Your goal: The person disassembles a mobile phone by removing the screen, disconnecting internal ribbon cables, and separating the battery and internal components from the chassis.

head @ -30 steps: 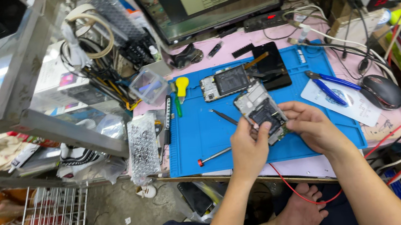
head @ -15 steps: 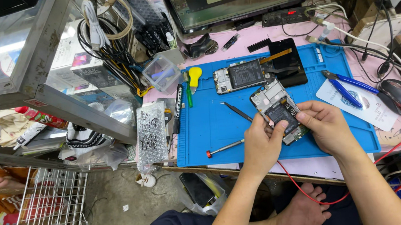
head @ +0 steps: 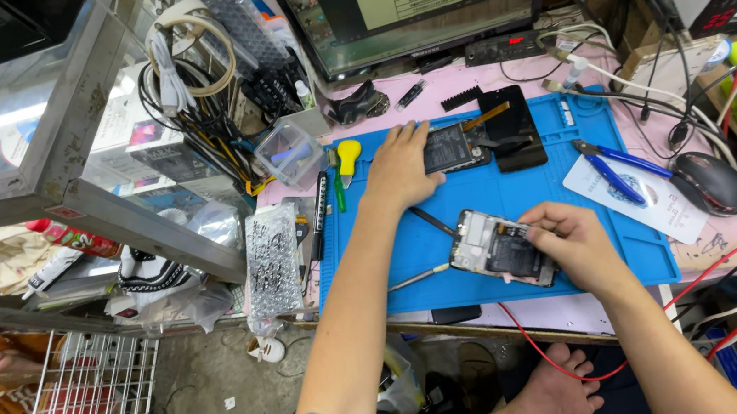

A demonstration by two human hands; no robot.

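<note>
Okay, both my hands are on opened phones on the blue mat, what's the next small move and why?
Probably lift the second opened phone under your left hand toward the opened phone your right hand steadies, since they lie apart on the blue mat.

The left hand is stretched forward on a straight arm, palm down, fingers spread flat. Nearer the body, the right hand curls inward, fingertips pinched together.

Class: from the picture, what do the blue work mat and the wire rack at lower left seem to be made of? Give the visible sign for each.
Blue work mat: probably silicone or rubber; matte, with moulded compartments along its far edge. Wire rack: metal, likely coated or plated; thin pale rods in a grid with a slight sheen.
</note>
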